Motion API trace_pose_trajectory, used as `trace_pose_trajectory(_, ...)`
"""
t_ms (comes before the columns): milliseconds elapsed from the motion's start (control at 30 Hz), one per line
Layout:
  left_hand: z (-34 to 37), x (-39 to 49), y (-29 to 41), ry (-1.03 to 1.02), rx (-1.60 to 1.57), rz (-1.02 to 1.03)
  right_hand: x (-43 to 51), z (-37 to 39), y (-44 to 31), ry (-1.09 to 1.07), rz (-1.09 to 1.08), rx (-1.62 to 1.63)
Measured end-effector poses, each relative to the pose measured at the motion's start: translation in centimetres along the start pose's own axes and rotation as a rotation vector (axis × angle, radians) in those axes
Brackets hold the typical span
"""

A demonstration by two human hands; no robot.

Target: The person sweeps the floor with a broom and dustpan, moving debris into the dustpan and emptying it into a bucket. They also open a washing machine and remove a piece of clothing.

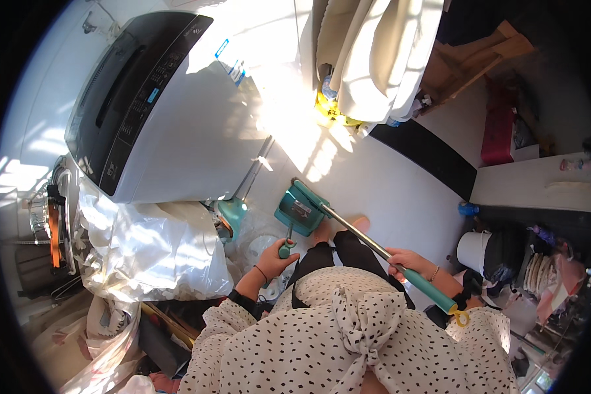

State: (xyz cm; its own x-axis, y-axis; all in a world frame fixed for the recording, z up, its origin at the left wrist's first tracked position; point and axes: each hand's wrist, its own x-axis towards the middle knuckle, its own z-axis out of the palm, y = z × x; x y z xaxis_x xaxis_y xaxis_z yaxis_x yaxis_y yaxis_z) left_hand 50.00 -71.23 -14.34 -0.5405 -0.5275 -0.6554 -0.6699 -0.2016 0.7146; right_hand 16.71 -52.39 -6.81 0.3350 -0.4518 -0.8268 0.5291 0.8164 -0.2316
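My left hand [271, 261] grips the short upright handle of a green plastic dustpan [295, 212], just in front of my feet. My right hand [408, 262] is wrapped around the metal pole of a broom [357, 230], near its green grip with a yellow hanging loop at the end. The green broom head [311, 191] lies across the far edge of the dustpan, apparently touching it. Its bristles are mostly hidden. What the dustpan holds, if anything, cannot be made out.
A top-loading washing machine [187, 128] stands ahead to the left, with a plastic-wrapped bundle [157, 246] beside it. A pale curtain or cloth [379, 54] hangs ahead, near a yellow bag [331, 109]. To the right are a white bucket [472, 247] and a low black-edged step [426, 160].
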Motion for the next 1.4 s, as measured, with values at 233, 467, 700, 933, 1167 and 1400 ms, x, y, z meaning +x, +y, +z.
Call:
trace_pose_trajectory(233, 0.7, 3.7, 7.4, -0.378, 0.258, 0.08, -2.3, 6.1, -3.7, 0.043, -0.27, 0.649)
trace_pose_trajectory(467, 5.3, 8.2, 15.2, -0.411, 0.408, 0.502, -4.5, 4.7, -2.9, 0.044, -0.467, 0.887)
trace_pose_trajectory(700, 13.2, 13.5, 23.5, -0.675, 0.643, 0.354, -6.9, -0.1, -2.4, 0.219, -0.744, 1.022)
trace_pose_trajectory(933, 22.7, 20.1, 29.7, -1.102, 0.488, 0.441, -10.4, -8.2, -6.6, 0.183, -0.825, 1.113)
trace_pose_trajectory(1167, 29.3, 22.8, 37.1, -1.139, 0.495, 0.055, -13.5, -14.0, -8.3, 0.186, -0.891, 1.161)
trace_pose_trajectory(1400, 35.3, 25.7, 43.0, -1.255, 0.543, -0.089, -17.2, -17.3, -8.9, 0.252, -0.884, 1.329)
